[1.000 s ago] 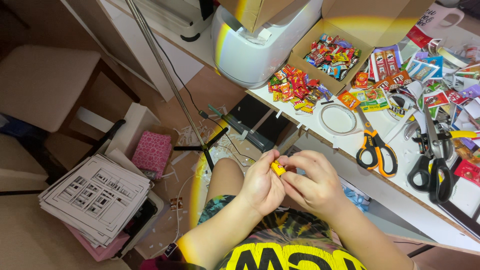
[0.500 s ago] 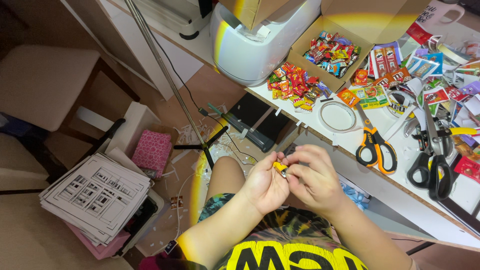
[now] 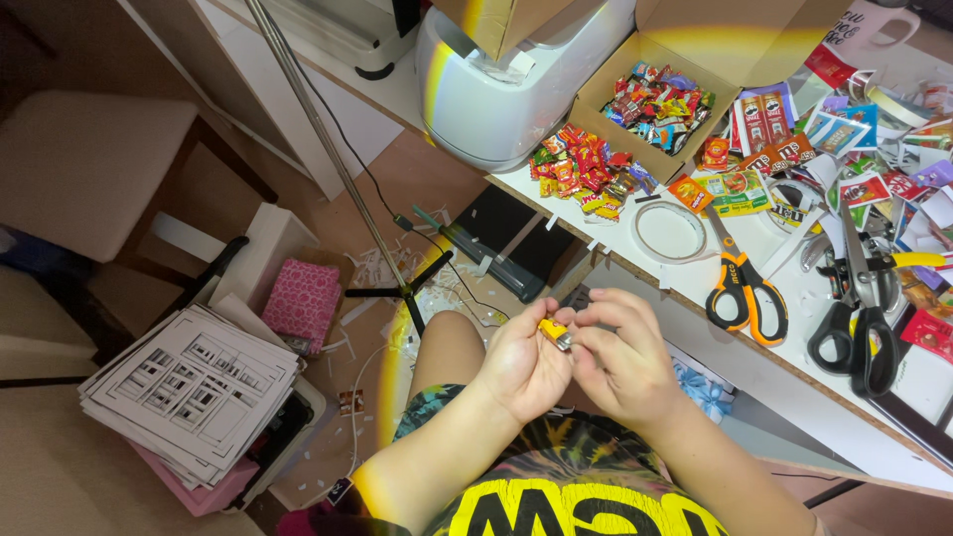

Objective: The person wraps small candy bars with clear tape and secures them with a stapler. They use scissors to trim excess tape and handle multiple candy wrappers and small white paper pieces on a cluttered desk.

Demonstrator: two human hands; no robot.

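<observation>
I'm pinching a small yellow piece with a silver end [image 3: 552,332] at the frame's centre; my shirt [image 3: 586,501] at the bottom is showing yellow with black lettering over a swirled green pattern. At right, orange-and-black scissors [image 3: 747,288] are lying on the white tabletop [image 3: 794,367] beside black-handled scissors [image 3: 862,333]. A red and yellow wrapper heap [image 3: 586,171] is showing upper centre; a pink patterned box [image 3: 303,301] is sitting left

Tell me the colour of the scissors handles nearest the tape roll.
Orange and black scissors, clearest in the head view.
</observation>
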